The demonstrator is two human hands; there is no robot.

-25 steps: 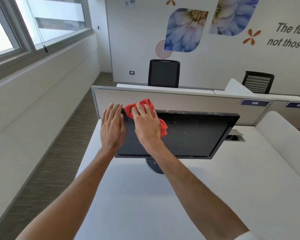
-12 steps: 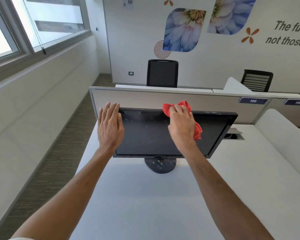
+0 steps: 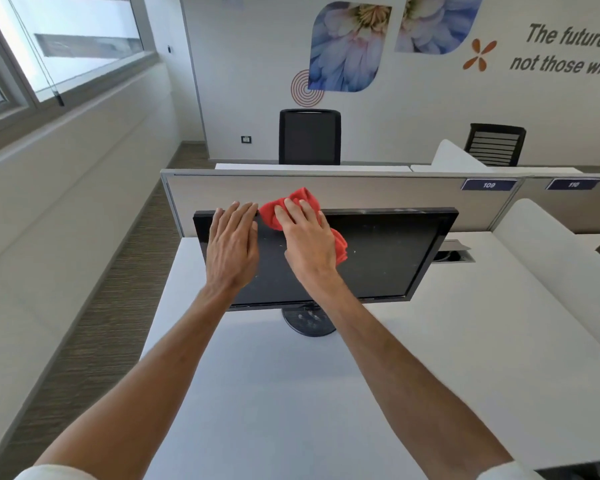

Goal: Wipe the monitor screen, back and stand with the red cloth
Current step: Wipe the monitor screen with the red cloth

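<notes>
A black monitor (image 3: 388, 258) stands on a white desk, its dark screen speckled with dust and facing me. Its round black stand base (image 3: 309, 322) shows under the lower edge. My right hand (image 3: 309, 242) presses a red cloth (image 3: 300, 200) flat against the upper left part of the screen, the cloth bunched under palm and fingers. My left hand (image 3: 232, 247) lies flat with fingers together on the screen's left side, just beside the right hand, steadying the monitor. The monitor's back is hidden.
The white desk (image 3: 291, 393) runs toward me. A beige partition (image 3: 378, 194) rises behind the monitor. A cable hatch (image 3: 454, 255) sits at the right. A rounded white divider (image 3: 551, 258) bounds the right side. Black chairs (image 3: 309, 136) stand beyond. Carpeted floor drops off left.
My right hand swept the cloth along the screen's top from left to the middle, then back left beside my left hand. The left hand stayed on the monitor's left side.
</notes>
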